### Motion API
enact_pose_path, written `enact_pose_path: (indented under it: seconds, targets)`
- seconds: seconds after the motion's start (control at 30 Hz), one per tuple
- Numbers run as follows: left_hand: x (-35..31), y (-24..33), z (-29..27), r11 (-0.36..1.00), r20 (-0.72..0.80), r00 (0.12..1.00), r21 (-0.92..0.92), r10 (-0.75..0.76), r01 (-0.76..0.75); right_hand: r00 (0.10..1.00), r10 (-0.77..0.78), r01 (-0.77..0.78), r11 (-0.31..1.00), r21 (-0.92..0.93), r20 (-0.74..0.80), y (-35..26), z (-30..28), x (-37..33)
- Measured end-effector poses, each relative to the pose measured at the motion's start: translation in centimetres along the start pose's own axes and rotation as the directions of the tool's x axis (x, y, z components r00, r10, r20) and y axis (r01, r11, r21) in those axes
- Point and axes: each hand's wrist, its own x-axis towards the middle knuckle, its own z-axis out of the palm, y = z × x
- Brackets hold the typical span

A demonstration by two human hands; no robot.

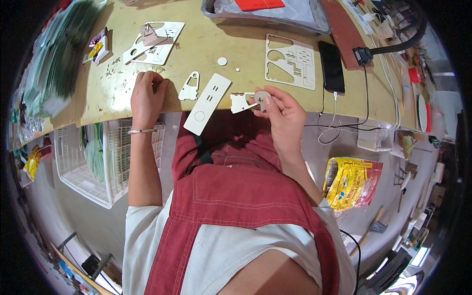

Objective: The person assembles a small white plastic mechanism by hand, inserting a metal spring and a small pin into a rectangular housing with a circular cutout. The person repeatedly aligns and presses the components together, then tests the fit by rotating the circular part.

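Note:
My right hand [285,110] pinches a small round wooden disc [261,100] between thumb and fingers at the table's near edge. A pale notched wooden piece [239,103] sits right beside the disc; whether the two are joined I cannot tell. My left hand [147,96] rests on the tabletop with curled fingers; what they hold, if anything, is hidden. Between the hands lie a pale A-shaped piece [186,90] and a long slotted strip [199,120] marked with a circle, its lower end jutting past the edge. A white disc [222,61] and a tiny round piece [237,70] lie beyond.
Cut-out wooden sheets [309,53] lie at right and, under loose pieces, at far left [162,56]. A black phone [331,69] is plugged into a white cable. At the back stands a metal tray [265,23]; plastic bags [54,59] are stacked left. A white crate [108,187] stands below.

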Motion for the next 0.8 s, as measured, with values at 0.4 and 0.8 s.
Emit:
enact_pose_path:
  seconds: [0.4, 0.8]
  targets:
    - [-1.2, 0.9, 0.5, 0.993, -0.05, 0.996, -0.095, -0.068, 0.063, 0.999, -0.039, 0.039, 0.999, -0.033, 0.003, -0.2, 0.6, 0.4]
    - [-5.0, 11.8, 0.1, 0.751, 0.173, 0.982, -0.658, 0.08, 0.055, 0.999, -0.049, 0.049, 0.999, -0.007, -0.003, -0.6, 1.1, 0.8]
